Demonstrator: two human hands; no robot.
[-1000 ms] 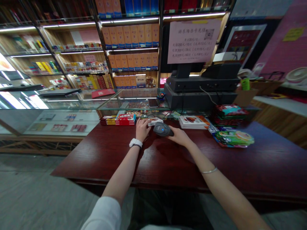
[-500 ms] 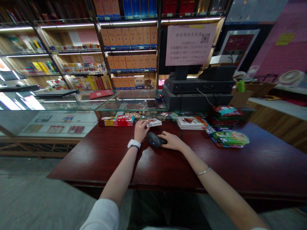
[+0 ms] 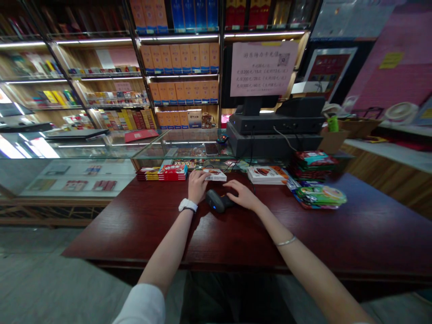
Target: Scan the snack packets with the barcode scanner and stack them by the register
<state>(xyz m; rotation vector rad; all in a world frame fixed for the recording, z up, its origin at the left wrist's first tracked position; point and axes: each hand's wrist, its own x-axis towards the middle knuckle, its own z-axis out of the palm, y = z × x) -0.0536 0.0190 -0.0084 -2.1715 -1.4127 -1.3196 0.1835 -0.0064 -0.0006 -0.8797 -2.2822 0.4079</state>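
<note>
My left hand (image 3: 197, 183) is closed on the left end of a small white box (image 3: 216, 174) with a picture on its top, low at the back of the dark red table (image 3: 162, 225). A black handheld barcode scanner (image 3: 216, 201) with a blue light lies on the table just in front of that box. Beside the scanner's handle, my right hand (image 3: 243, 195) is open, thumb and fingers apart, fingertips close to the box's right end. Whether its thumb touches the handle I cannot tell.
Red and yellow packets (image 3: 172, 172) stand in stacks on the left. Right of my hands are white boxes (image 3: 266, 175), green packets (image 3: 320, 196) and a pile of red packets (image 3: 313, 164). Behind are a glass counter (image 3: 182, 139) and a till (image 3: 273, 130).
My right hand has let go of the scanner handle and lifted its fingers towards the white box. The scanner stays on the table. My left hand keeps its hold.
</note>
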